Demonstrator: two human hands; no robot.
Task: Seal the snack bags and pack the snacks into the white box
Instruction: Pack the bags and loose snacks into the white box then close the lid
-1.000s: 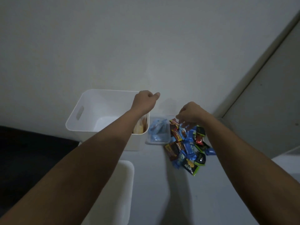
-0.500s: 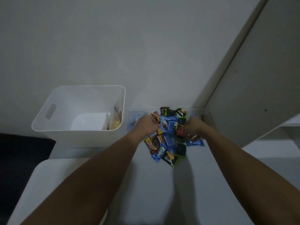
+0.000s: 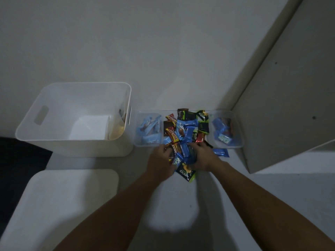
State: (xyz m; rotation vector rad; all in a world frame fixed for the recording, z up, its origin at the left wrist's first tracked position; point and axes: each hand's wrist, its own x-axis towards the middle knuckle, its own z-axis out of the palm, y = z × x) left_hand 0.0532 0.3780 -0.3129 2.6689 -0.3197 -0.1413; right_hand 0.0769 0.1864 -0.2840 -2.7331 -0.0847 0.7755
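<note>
Where a second ago the left hand (image 3: 159, 164) hovered at the white box (image 3: 72, 113) rim, both hands now sit on the near edge of the snack pile (image 3: 184, 136), right of the box on the table (image 3: 181, 205). Left fingers curl around wrappers; right hand (image 3: 202, 157) fingers curl into the pile too, scooping from opposite sides. Likely next load for the box. Beyond the pile, two clear tubs (image 3: 148, 130) hold blue packets. Box looks mostly empty, lid (image 3: 59, 201) left of the arms.

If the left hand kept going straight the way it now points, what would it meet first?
Probably the pile of snack packets that the left hand already touches, then the clear tub of blue packets; depth is uncertain.
</note>
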